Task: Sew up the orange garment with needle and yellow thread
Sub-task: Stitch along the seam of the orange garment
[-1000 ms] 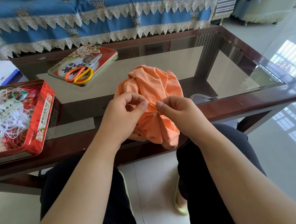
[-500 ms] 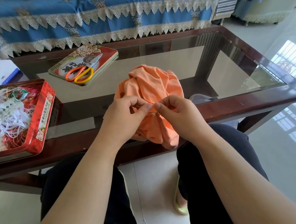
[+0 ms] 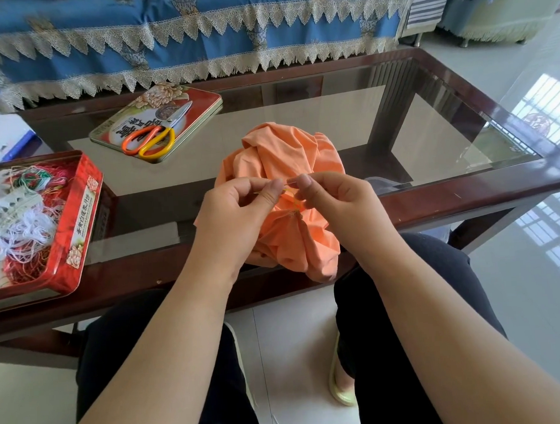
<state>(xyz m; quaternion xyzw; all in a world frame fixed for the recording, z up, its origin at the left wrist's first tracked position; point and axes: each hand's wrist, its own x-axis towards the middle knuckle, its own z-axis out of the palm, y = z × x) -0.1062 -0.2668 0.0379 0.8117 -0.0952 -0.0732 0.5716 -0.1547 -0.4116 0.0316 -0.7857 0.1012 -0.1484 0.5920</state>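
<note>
The orange garment (image 3: pixel 278 156) lies bunched on the near edge of the glass table. Both hands hover just above it, fingertips almost meeting. My right hand (image 3: pixel 337 201) pinches a thin needle (image 3: pixel 291 180) between thumb and forefinger. My left hand (image 3: pixel 236 214) pinches the yellow thread (image 3: pixel 293 196) close to the needle, its other fingers curled. From between the fingertips the thread runs down to a puckered spot on the cloth. The needle is very thin and partly hidden by the fingers.
A red tin (image 3: pixel 79 220) full of tangled threads sits at the left table edge. Orange-and-yellow scissors (image 3: pixel 151 139) lie on a tin lid (image 3: pixel 199 98) farther back. The table's wooden rim (image 3: pixel 468 197) runs in front of my knees. A blue lace-trimmed cover (image 3: pixel 196 36) is behind.
Both hands have lifted slightly off the garment and their fingertips have come closer together, drawing the yellow thread upward from the cloth.
</note>
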